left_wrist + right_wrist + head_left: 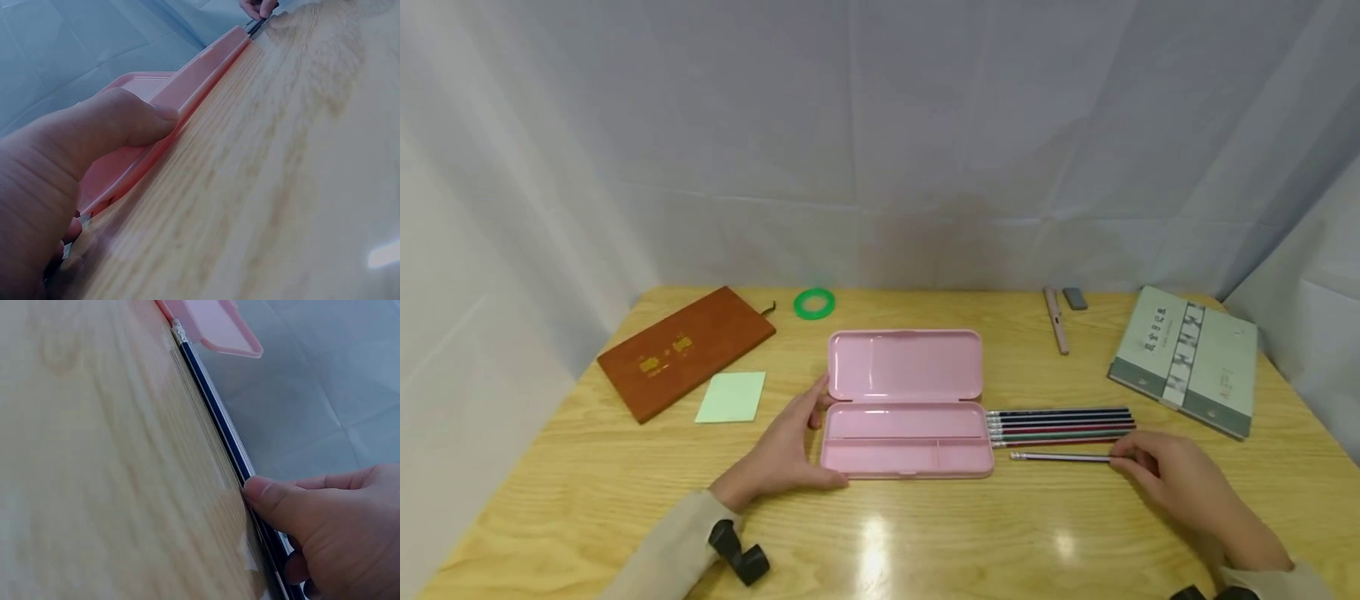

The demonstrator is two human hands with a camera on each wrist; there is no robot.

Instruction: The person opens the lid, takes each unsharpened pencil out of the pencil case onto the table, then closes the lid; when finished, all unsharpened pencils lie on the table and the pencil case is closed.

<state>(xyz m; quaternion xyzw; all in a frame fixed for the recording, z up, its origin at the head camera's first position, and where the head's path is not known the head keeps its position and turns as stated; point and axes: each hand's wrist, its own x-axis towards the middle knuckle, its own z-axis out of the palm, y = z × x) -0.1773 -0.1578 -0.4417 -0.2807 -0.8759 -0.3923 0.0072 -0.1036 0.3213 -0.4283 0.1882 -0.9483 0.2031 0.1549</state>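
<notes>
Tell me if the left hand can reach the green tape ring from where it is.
Probably yes: the left hand grips the case, but only bare table lies between it and the tape ring.

Open pencil case (904, 433) mid-table, pencils (1058, 425) just right, notebook (1186, 358) far right, sticky pad (732, 397) left.
</notes>
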